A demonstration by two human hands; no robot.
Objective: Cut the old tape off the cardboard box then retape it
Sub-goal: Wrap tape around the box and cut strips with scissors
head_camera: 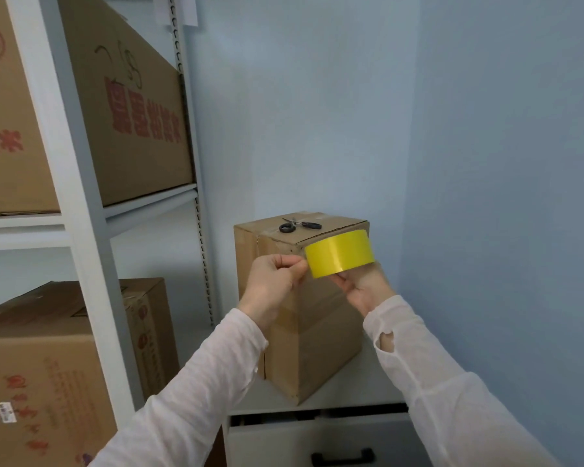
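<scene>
While our right hand [361, 288] grips the yellow tape roll [339, 252], our left hand [273, 276] pinches its loose end before the cardboard box [314, 332], scissors [299, 226] lying on top.

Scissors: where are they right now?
Head view, centre: the scissors lie on top of the cardboard box, just above and left of the yellow tape roll.

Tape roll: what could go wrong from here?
1. The scissors lie loose on top of the cardboard box; tape laid across the top could knock them off.
2. The left hand only pinches the edge of the tape roll, held by the right hand; the end may slip back or stick to the fingers.
3. The box stands tall near the cabinet front edge; a hard pull might shift it.
</scene>
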